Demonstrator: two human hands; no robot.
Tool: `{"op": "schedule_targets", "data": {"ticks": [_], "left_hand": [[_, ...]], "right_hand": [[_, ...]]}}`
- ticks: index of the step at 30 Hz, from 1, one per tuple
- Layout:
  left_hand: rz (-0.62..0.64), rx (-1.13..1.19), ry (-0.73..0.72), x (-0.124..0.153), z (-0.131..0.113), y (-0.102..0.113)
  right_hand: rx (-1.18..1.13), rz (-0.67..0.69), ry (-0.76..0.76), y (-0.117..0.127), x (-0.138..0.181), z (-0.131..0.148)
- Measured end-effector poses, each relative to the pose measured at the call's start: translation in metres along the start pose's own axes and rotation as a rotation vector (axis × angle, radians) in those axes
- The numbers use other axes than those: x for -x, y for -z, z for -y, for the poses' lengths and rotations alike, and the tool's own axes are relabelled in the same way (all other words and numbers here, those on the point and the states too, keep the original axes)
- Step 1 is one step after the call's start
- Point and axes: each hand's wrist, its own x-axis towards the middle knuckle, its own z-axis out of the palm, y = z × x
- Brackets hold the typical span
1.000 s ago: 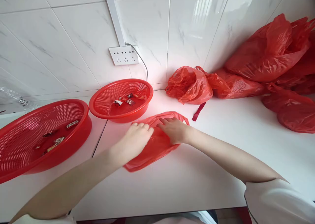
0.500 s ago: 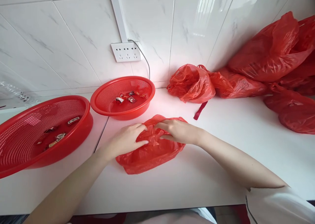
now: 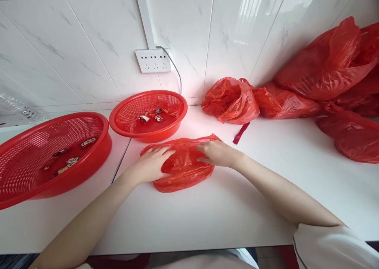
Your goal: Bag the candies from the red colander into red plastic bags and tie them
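Note:
A thin red plastic bag (image 3: 183,182) lies spread in front of me on the white table, its mouth facing up and its film crumpled. On its left side rests my left hand (image 3: 155,162), fingers apart and thumb reaching over the inner film. My right hand (image 3: 220,152) is at the far right rim of the bag, with curled fingers gripping the film there. Some of its fingertips are hidden in the folds.
Two red perforated baskets, a large one (image 3: 100,158) at left and a smaller one (image 3: 154,135) behind, hold several small wrapped pieces. Along the wall at right sit red plastic bags (image 3: 232,101), (image 3: 322,71). A dark red strip (image 3: 241,133) lies near them. A power socket (image 3: 153,60) is on the wall.
The bag's near edge has moved away from me and its mouth has changed shape. My left hand has shifted slightly left and spread; my right hand has moved right, its fingers more curled.

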Motion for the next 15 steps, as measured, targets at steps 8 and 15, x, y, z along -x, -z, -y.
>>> {"op": "schedule_targets", "data": {"ticks": [8, 15], "left_hand": [[0.024, 0.039, -0.067, -0.008, -0.002, -0.011], [-0.179, 0.492, 0.073, -0.008, 0.017, -0.009]], "right_hand": [[-0.055, -0.035, 0.16, -0.02, -0.017, 0.001], [-0.19, 0.101, 0.006, -0.024, -0.013, -0.006]]}}
